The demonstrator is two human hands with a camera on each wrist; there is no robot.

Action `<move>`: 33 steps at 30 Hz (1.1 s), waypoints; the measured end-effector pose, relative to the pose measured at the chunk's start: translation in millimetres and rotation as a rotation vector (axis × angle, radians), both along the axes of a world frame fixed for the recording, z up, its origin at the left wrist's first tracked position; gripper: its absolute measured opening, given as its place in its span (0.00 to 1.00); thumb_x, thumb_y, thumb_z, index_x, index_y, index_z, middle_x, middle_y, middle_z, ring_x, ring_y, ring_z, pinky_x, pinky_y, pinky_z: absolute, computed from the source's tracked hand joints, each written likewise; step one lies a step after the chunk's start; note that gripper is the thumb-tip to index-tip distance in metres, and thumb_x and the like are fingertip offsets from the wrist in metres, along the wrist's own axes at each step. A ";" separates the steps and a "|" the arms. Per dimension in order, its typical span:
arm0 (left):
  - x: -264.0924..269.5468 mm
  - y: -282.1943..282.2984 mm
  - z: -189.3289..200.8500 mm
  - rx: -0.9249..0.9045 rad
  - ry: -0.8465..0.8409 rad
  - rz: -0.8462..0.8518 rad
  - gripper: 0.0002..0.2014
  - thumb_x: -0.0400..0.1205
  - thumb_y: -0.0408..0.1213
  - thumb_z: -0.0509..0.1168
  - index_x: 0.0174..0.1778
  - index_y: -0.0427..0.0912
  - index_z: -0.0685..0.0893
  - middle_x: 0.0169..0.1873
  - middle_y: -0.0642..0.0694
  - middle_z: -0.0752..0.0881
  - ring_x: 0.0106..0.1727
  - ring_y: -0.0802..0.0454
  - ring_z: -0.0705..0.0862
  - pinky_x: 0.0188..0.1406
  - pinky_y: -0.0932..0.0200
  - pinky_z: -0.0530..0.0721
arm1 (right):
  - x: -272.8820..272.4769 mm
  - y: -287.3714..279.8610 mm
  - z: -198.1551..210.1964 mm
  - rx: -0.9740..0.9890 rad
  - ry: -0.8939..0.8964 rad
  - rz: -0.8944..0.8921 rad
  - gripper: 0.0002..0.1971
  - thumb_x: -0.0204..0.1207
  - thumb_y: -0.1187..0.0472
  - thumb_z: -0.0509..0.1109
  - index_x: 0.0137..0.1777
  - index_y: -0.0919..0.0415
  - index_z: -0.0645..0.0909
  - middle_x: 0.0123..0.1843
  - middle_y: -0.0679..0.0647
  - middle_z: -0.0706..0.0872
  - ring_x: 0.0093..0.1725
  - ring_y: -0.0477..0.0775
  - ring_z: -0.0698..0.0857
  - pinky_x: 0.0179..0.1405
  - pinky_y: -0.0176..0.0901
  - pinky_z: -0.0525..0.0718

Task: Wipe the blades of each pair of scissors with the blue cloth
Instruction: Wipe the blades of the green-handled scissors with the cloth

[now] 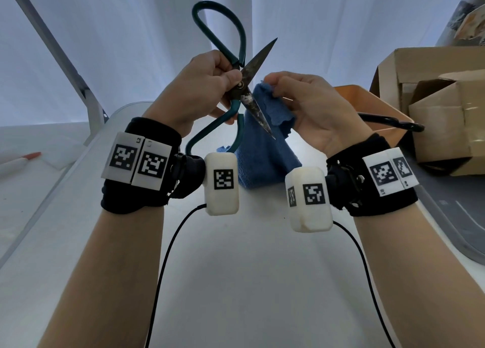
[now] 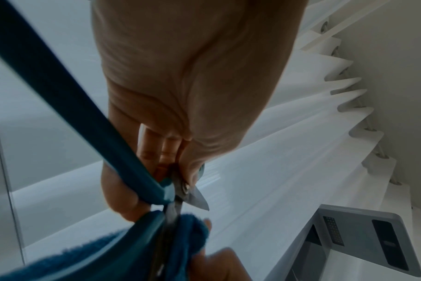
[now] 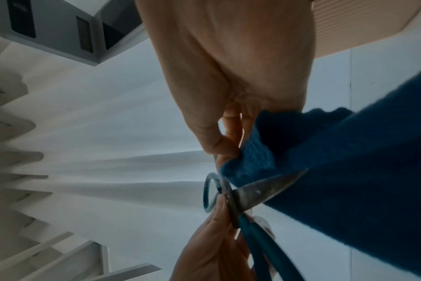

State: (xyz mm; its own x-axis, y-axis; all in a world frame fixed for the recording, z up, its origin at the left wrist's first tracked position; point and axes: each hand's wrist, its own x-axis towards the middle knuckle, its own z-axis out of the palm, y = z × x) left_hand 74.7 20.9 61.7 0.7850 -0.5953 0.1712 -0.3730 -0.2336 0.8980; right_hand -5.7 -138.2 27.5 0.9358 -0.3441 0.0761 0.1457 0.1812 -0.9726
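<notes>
Scissors (image 1: 242,85) look like stiff, fairly heavy steel with spotted, sharp blades spread wide, so the pivot and green loops are the safe hold, while the limp cloth (image 1: 265,127) bunches anywhere. Left hand (image 1: 194,90), raised over the counter (image 1: 236,282), has fingers clamped at the pivot. Right hand (image 1: 312,108), palm up, pinches cloth just beside the lower blade.

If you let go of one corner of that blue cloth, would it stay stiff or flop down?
Probably flop. The blue cloth already sags in soft folds below the right hand pinching its top edge. It looks light and fuzzy, so it likely won't slip easily, and it bends against the scissors blade rather than resisting.
</notes>
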 end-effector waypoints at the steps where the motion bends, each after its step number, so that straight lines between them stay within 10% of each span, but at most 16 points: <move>1: 0.4 0.4 0.1 0.001 -0.005 0.002 0.04 0.90 0.33 0.60 0.54 0.36 0.76 0.44 0.38 0.89 0.36 0.50 0.85 0.26 0.59 0.88 | 0.0 1.2 0.3 0.002 0.006 0.015 0.16 0.81 0.75 0.61 0.40 0.62 0.88 0.42 0.56 0.88 0.45 0.53 0.84 0.48 0.42 0.87; 21: 5.4 -3.8 -5.4 0.012 -0.050 0.010 0.03 0.90 0.34 0.60 0.55 0.37 0.76 0.40 0.43 0.86 0.33 0.52 0.86 0.28 0.54 0.89 | -5.3 4.7 2.4 -0.109 0.054 0.095 0.18 0.75 0.76 0.74 0.64 0.68 0.81 0.53 0.67 0.92 0.52 0.64 0.92 0.52 0.50 0.91; 29: 5.1 -5.9 -5.8 0.018 -0.051 -0.003 0.03 0.90 0.33 0.60 0.53 0.38 0.76 0.39 0.44 0.86 0.35 0.50 0.86 0.29 0.53 0.91 | -2.5 7.2 -0.1 -0.209 0.089 0.021 0.14 0.74 0.73 0.77 0.57 0.63 0.80 0.36 0.56 0.86 0.43 0.58 0.88 0.55 0.56 0.88; 33: 5.7 -5.3 -5.3 0.005 -0.046 -0.001 0.03 0.90 0.33 0.60 0.51 0.39 0.76 0.38 0.44 0.85 0.35 0.51 0.85 0.28 0.56 0.89 | -5.5 5.0 2.0 -0.202 0.088 0.041 0.18 0.72 0.71 0.79 0.61 0.65 0.80 0.45 0.62 0.90 0.48 0.63 0.90 0.59 0.59 0.89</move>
